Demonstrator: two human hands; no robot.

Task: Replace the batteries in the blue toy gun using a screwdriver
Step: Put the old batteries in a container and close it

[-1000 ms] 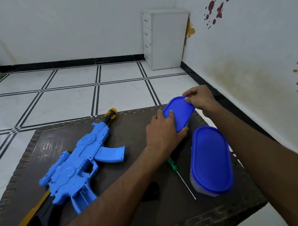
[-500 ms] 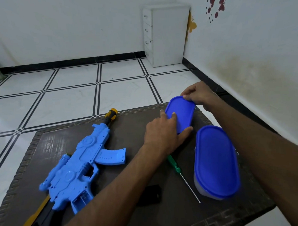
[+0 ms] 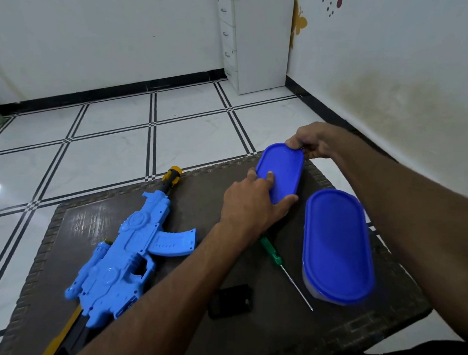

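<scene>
A white-walled room with a white tiled floor crossed by dark double lines holds a white drawer cabinet in the far corner, and nearer the camera stands a dark worktop with a woven-looking border. On the left half of the worktop lies the blue toy gun, flat on its side, its yellow and black muzzle pointing toward the far edge and its curved magazine sticking out to the right. Right of the gun, partly hidden under the left forearm, lies a screwdriver with a green handle and a thin metal shaft whose tip points toward the near right. A small black object lies on the worktop just below the forearm; what it is cannot be told. At the far right part of the worktop sits a small container with a blue lid, and both hands are on it: the left hand grips its near end, thumb along the right edge and fingers curled onto the lid, while the right hand pinches the far end of the lid with bent fingers. Just beside it, nearer the camera, stands a larger oval container with a blue lid, touched by neither hand
</scene>
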